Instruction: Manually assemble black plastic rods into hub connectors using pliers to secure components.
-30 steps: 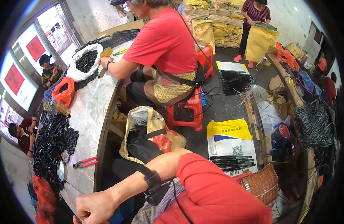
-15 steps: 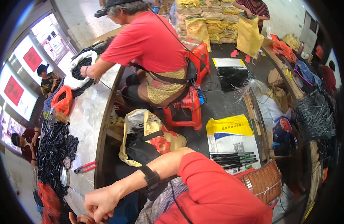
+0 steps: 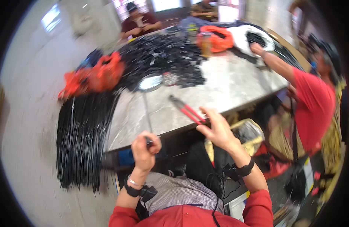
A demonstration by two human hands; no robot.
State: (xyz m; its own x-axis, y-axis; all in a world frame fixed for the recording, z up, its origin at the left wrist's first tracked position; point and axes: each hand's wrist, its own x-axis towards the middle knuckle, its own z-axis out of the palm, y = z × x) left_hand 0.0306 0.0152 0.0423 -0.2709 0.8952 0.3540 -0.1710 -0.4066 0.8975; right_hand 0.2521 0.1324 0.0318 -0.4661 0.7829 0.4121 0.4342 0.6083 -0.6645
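My left hand (image 3: 145, 151) is closed at the table's near edge. A small dark end shows between its thumb and fingers, and a thin dark strip (image 3: 148, 115) runs from it across the tabletop. My right hand (image 3: 219, 132) hovers at the edge with thumb and forefinger apart, right by the red handles of a pair of pliers (image 3: 187, 110). Those pliers lie on the table, their dark jaws pointing away to the left; the handle ends are partly behind my fingers. A shiny oval dish (image 3: 151, 82) and a small round container (image 3: 169, 79) lie beyond.
Black pieces (image 3: 163, 56) are heaped across the stone-topped table (image 3: 219, 83). Long black strips (image 3: 85, 140) hang over its left end beside red plastic bags (image 3: 95, 73). A co-worker in red (image 3: 314, 106) sits at right, one hand in a white sack (image 3: 242, 39).
The view has swung left, from the floor and co-worker to the table. My right hand, earlier close to the left hand, is now apart from it, beside the pliers.
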